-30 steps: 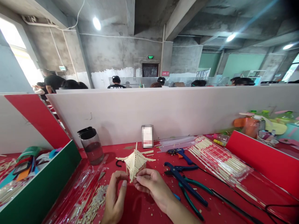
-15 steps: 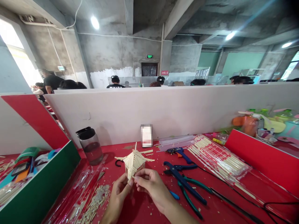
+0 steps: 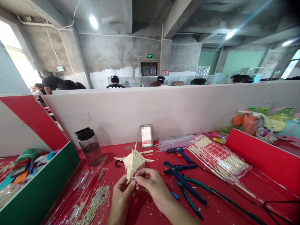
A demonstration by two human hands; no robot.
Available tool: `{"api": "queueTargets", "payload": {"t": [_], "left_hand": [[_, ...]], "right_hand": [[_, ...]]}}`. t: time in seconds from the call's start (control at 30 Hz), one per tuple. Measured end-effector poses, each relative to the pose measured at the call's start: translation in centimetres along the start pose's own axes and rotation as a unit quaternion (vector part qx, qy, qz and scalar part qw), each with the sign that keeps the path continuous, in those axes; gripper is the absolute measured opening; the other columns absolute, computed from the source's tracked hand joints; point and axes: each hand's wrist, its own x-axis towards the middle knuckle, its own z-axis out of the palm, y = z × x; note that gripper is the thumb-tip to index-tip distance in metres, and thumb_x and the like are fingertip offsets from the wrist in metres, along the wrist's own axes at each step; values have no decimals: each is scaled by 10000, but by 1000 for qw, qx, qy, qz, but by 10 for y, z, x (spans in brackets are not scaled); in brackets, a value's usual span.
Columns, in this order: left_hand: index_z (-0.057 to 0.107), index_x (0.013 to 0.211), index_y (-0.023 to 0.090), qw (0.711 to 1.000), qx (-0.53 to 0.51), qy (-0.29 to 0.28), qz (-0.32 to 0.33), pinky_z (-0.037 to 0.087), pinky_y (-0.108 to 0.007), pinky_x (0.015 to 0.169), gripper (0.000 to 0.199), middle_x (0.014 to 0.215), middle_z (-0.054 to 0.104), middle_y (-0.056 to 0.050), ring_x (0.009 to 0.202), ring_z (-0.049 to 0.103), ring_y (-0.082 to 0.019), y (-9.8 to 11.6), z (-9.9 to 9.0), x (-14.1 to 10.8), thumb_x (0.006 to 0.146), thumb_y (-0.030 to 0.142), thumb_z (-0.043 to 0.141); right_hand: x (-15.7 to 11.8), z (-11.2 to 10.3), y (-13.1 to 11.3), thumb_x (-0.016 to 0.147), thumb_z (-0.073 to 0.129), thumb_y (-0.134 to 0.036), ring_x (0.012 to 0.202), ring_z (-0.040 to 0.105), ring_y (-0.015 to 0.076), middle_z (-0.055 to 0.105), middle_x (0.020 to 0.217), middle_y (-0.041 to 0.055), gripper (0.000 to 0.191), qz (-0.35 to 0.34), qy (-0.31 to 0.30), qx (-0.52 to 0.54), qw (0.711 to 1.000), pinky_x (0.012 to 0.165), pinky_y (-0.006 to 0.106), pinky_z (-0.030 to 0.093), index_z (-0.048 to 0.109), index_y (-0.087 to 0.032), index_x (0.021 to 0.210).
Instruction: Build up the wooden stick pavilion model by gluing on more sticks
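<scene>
A small pavilion-like model (image 3: 134, 161) built from pale wooden sticks stands before me, its pointed roof edged with upturned corners. My left hand (image 3: 122, 191) is closed around the model's near corner, with the thumb in front. In a pinch between thumb and forefinger, my right hand (image 3: 150, 184) holds a short wooden stick piece (image 3: 132, 177) close against the roof's near edge. The fingers hide the model's lower front. Behind it to the left lies a black hook-shaped piece (image 3: 119, 163).
Right of my hands lie a blue cutter (image 3: 185, 182), green-handled pliers (image 3: 189, 200) and a glue gun (image 3: 180, 153) with its cord. Bagged sticks (image 3: 220, 156) lie farther right. At left are stick offcuts (image 3: 98, 200), plastic wrappers (image 3: 72, 190) and a bottle (image 3: 90, 147). A white partition (image 3: 122, 115) runs behind.
The short stick piece shows more plainly at my right fingertips. Both hands stay at the roof's near corner with only slight finger movement, and the view has shifted a little.
</scene>
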Motion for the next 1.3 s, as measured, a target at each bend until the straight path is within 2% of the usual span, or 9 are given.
{"api": "queueTargets", "payload": {"t": [0.1,0.37,0.63,0.87,1.1,1.3], "left_hand": [[732,875,155,999,-53,-6,-12,432,-178,476,293,642,657,12,497,545,-96,-2,4,-1,706,340,881],[751,875,137,995,-99,19,-16,523,-221,553,359,702,706,-28,608,641,-149,0,12,-2,623,319,930],[761,836,142,994,-106,26,-18,532,-207,610,310,718,719,-16,619,636,-124,-3,9,-1,632,304,928],[764,861,148,995,-97,20,-13,546,-250,606,330,731,731,-34,646,668,-170,-3,10,0,655,362,909],[749,876,131,993,-117,17,-12,525,-211,588,322,732,694,-21,609,605,-110,-6,8,0,668,312,916],[738,900,140,993,-113,19,-9,522,-208,591,332,767,710,-21,628,625,-118,-6,7,-2,673,309,912]], "right_hand": [[1,0,0,547,920,-402,610,625,118,722,705,33,396,-5,-1,3,1000,653,251,530,716,-126,746],[3,2,4,589,890,-399,576,605,114,704,683,16,354,-19,12,-29,999,618,244,505,699,-136,731],[5,0,8,598,888,-403,578,594,114,702,689,20,366,-25,7,-20,999,612,242,494,700,-130,754],[3,2,5,603,868,-350,621,603,131,686,670,24,299,-19,-5,-3,1000,626,247,497,722,-125,735],[3,2,7,621,862,-384,615,585,132,673,668,18,326,-32,-3,-25,999,622,256,490,715,-120,745],[2,2,7,647,852,-421,630,591,134,681,691,19,352,-37,-8,-39,998,632,251,480,715,-121,769]]}}
